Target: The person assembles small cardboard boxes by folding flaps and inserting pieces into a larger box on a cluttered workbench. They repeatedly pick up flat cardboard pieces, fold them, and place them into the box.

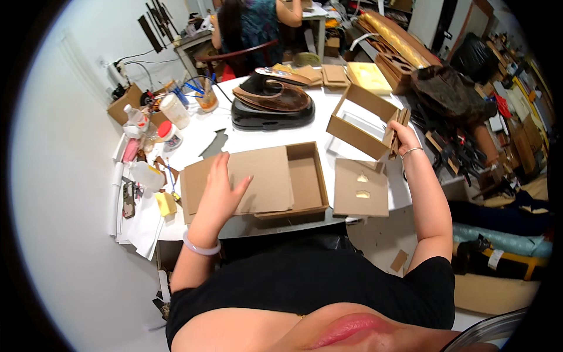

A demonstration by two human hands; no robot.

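Observation:
A long brown cardboard box (309,176) lies on the white table in front of me, its right end uncovered. Flat cardboard panels (267,170) cover the rest of it. My left hand (220,190) is over these panels with its fingers apart and nothing in it; whether it touches them I cannot tell. At the right, my right hand (404,138) is closed round narrow cardboard pieces (401,120). They stand against the right side of a smaller, open cardboard frame (352,136). Nearer me lies a flat cardboard square (375,176) with two small cutouts.
Beyond the box stands a black and brown clothes iron (272,100) on its base. Jars, a bottle (136,115), a yellow sponge (166,204) and a phone (128,198) crowd the left. Black clamps (460,149) lie at the right. Another person (249,29) sits at the back.

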